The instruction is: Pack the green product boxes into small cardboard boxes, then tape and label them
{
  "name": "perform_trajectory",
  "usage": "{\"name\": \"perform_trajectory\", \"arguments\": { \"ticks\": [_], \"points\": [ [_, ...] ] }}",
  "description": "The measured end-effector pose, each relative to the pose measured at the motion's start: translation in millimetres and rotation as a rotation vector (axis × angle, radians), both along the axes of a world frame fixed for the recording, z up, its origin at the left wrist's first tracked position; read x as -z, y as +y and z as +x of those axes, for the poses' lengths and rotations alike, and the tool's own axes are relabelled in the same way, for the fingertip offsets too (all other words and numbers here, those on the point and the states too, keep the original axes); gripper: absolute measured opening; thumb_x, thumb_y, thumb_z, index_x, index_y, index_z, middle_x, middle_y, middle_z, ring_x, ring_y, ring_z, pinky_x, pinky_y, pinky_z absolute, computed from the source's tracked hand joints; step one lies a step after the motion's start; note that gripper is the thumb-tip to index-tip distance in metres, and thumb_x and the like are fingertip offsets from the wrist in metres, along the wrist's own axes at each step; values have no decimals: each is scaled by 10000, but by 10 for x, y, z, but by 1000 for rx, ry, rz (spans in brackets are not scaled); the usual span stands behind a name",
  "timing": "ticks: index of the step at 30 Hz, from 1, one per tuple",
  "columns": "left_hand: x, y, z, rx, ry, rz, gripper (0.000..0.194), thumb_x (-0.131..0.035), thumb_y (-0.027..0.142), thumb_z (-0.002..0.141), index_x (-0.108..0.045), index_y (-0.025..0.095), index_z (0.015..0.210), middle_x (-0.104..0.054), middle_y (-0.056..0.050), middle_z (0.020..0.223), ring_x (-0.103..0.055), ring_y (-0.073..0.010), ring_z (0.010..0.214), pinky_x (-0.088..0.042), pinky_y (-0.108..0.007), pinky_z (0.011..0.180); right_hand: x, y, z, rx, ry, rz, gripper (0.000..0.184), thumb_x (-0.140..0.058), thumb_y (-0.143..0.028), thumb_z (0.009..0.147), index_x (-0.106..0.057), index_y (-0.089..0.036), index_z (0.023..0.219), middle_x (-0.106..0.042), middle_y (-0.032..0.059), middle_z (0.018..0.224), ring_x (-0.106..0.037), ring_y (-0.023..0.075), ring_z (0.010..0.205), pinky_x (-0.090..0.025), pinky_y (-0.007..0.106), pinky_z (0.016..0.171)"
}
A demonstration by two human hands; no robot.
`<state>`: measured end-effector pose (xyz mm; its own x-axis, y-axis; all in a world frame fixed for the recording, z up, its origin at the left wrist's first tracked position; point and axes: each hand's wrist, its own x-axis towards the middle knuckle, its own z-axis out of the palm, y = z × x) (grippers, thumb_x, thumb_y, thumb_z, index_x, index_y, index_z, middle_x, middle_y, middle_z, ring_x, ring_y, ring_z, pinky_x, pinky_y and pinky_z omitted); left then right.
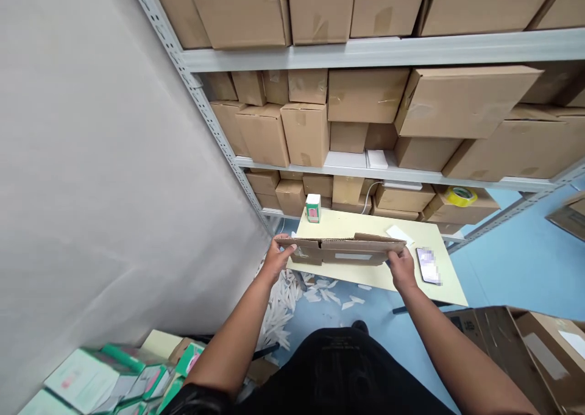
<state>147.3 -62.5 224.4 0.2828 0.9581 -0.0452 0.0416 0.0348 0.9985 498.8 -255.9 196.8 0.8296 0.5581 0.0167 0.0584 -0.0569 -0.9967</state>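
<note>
A flattened cardboard box [351,251] is held up level over the near side of a pale yellow table [361,219]. My left hand [277,258] grips its left end, thumb on the near face. At the opposite end, my right hand [402,267] pinches the cardboard with its fingers partly hidden. A white label shows on the side facing me. Behind it, a small green and white box [313,208] stands at the table's far left. A phone [428,265] lies on the table beside my right hand, with a white paper [399,235] partly behind the cardboard.
Metal shelves [365,52] packed with cardboard boxes rise behind the table. A roll of yellow tape [460,196] rests on a lower box. White paper scraps [280,305] litter the blue floor. Green-white boxes [86,378] are piled lower left; an open carton [498,342] sits lower right.
</note>
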Motion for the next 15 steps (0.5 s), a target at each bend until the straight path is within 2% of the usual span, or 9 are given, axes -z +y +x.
{"name": "perform_trajectory", "arguments": {
  "ticks": [4,7,11,15],
  "points": [
    [75,128,408,-50,-47,-24,668,-856,508,686,-561,221,1211,-651,-86,1201,-594,-265,1221,-433,-428,1095,178,230,446,-88,24,-59,255,-648,-327,722,-655,-234,959,-719,3,874,-632,235,853,-491,356,787],
    [130,201,669,-127,-95,-54,776,-826,611,709,-517,229,1309,-606,-125,1309,-561,-284,1294,-433,-440,1106,290,348,667,-143,52,-106,272,-672,-343,715,-659,-229,962,-735,22,873,-648,256,860,-500,372,786],
    [159,331,848,-159,-107,-35,926,-786,695,727,-405,266,1453,-522,-148,1451,-500,-298,1382,-429,-444,1121,363,389,754,-209,87,-136,310,-710,-414,733,-662,-229,977,-752,26,918,-669,268,902,-515,380,823],
    [117,508,822,-91,-52,-69,988,-764,719,738,-361,257,1513,-506,-160,1479,-491,-313,1399,-405,-456,1152,305,373,696,-213,68,-154,336,-721,-512,776,-657,-240,962,-750,25,909,-677,271,922,-526,376,841]
  ]
}}
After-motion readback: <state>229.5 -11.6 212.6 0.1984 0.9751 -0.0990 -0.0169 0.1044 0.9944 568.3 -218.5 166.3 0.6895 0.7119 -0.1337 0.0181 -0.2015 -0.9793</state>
